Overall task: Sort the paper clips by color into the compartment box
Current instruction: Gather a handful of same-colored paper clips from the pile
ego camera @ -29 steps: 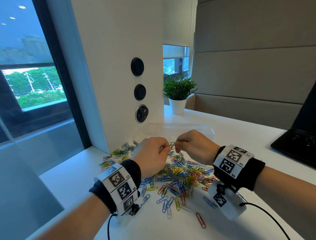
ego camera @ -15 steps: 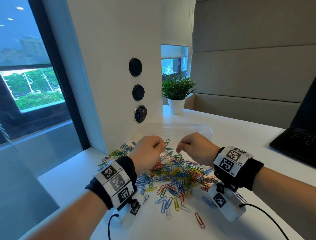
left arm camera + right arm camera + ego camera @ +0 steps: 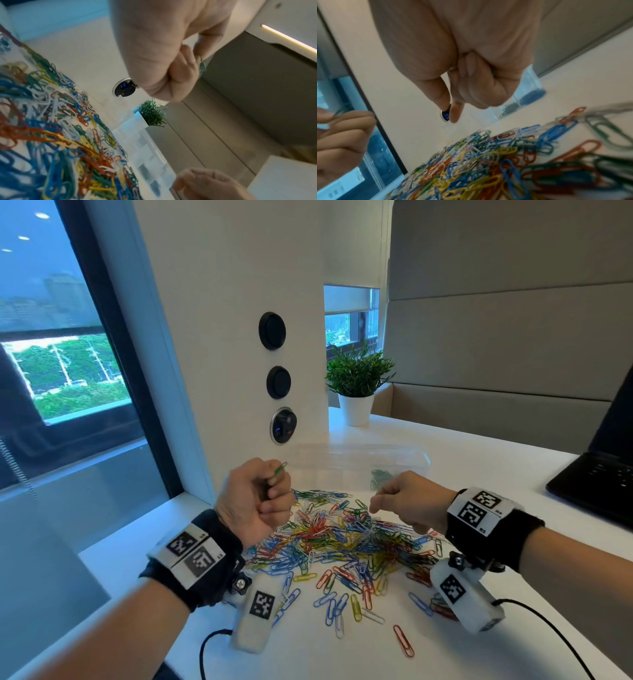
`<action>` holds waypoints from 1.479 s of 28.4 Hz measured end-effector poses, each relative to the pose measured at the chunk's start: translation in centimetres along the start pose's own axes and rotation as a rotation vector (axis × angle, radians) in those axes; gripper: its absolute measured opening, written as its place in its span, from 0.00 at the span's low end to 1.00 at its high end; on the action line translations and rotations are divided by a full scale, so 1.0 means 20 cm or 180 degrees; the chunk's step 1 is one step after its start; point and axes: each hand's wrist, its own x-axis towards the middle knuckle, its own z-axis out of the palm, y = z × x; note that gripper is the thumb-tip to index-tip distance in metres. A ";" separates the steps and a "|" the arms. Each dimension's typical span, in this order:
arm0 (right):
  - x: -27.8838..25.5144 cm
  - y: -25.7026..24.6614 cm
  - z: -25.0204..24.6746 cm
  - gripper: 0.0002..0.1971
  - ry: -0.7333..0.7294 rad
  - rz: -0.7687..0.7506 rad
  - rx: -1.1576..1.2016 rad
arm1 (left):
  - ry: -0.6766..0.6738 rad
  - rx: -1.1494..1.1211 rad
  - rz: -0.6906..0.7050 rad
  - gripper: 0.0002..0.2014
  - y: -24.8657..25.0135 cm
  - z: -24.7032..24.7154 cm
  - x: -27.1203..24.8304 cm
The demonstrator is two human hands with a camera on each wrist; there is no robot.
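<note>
one green clip (image 3: 280, 468) pinched by left hand (image 3: 255, 501)

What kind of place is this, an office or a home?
Most likely an office or meeting booth. A white desk with an open laptop stands beside a padded wall panel, the pillar carries round power sockets, and the window looks down on streets from high up.

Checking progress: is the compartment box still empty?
No. The box holds green clips; the right wrist view also shows blue clips in the next compartment.
</note>
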 end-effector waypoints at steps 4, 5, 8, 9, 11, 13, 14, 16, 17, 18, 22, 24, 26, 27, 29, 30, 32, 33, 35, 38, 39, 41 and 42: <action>0.05 -0.01 0.04 0.10 -0.0148 -0.0084 -0.0230 | -0.0169 -0.0383 0.0225 0.20 0.02 -0.03 0.02; 0.07 -0.02 0.04 0.10 -0.0175 -0.0167 -0.0452 | -0.0198 -0.0415 0.0241 0.20 0.02 -0.04 0.02; 0.15 -0.01 0.07 0.10 -0.0115 -0.0463 -0.1116 | -0.0289 -0.0522 0.0228 0.18 0.02 -0.06 0.05; 0.17 -0.02 0.08 0.10 -0.0061 -0.0527 -0.1250 | -0.0324 -0.0582 0.0217 0.17 0.02 -0.07 0.06; 0.23 -0.03 0.08 0.08 0.0074 -0.0606 -0.1406 | -0.0405 -0.0718 0.0196 0.15 0.01 -0.08 0.09; 0.29 -0.05 0.08 0.08 0.0126 -0.0671 -0.1504 | -0.0407 -0.0775 0.0198 0.15 0.00 -0.08 0.12; 0.33 -0.06 0.09 0.08 0.0113 -0.0709 -0.1579 | -0.0384 -0.0774 0.0204 0.16 0.00 -0.08 0.14; 0.39 -0.07 0.11 0.09 0.0033 -0.0757 -0.1762 | -0.0273 -0.0774 0.0158 0.18 -0.01 -0.07 0.17; 0.42 -0.07 0.12 0.10 -0.0032 -0.0752 -0.1869 | -0.0191 -0.0770 0.0108 0.18 0.00 -0.07 0.19; 0.45 -0.07 0.13 0.10 -0.0107 -0.0751 -0.1988 | -0.0083 -0.0741 0.0035 0.16 0.00 -0.07 0.20; 0.50 -0.07 0.14 0.08 -0.0208 -0.0786 -0.2079 | 0.0420 0.0102 -0.0460 0.17 0.01 -0.06 0.24; 0.49 -0.05 0.13 0.08 -0.0212 -0.0765 -0.2102 | 0.0580 0.1217 -0.0500 0.16 0.00 -0.05 0.24; 0.47 -0.03 0.11 0.08 -0.0258 -0.0677 -0.2173 | 0.0528 0.2573 -0.0459 0.09 -0.02 -0.04 0.24; 0.46 -0.03 0.10 0.09 -0.0275 -0.0668 -0.2201 | 0.0423 0.3211 -0.0410 0.07 -0.03 -0.04 0.23; 0.42 -0.04 0.08 0.10 -0.0242 -0.0784 -0.2175 | 0.0077 0.4149 -0.0304 0.04 -0.03 -0.03 0.23; 0.39 -0.05 0.07 0.10 -0.0225 -0.0875 -0.2134 | -0.0086 0.4406 -0.0346 0.03 -0.04 -0.03 0.23; 0.32 -0.07 0.06 0.09 -0.0284 -0.1071 -0.2058 | -0.0362 0.4752 -0.0534 0.02 -0.05 -0.01 0.22; 0.29 -0.08 0.07 0.08 -0.0381 -0.1159 -0.2020 | -0.0474 0.4907 -0.0604 0.02 -0.06 0.00 0.21; 0.23 -0.10 0.09 0.06 -0.0674 -0.1276 -0.2018 | -0.0621 0.5161 -0.0636 0.03 -0.08 0.02 0.21; 0.18 -0.11 0.12 0.08 -0.0953 -0.1397 -0.2286 | -0.0602 0.5291 -0.0599 0.04 -0.10 0.04 0.20; 0.17 -0.11 0.13 0.08 -0.0949 -0.1421 -0.2333 | -0.0585 0.5338 -0.0582 0.03 -0.10 0.03 0.21; 0.17 -0.11 0.13 0.08 -0.0888 -0.1429 -0.2351 | -0.0581 0.5442 -0.0487 0.04 -0.10 0.03 0.21; 0.17 -0.12 0.13 0.08 -0.0830 -0.1435 -0.2359 | -0.0595 0.5442 -0.0434 0.04 -0.10 0.03 0.21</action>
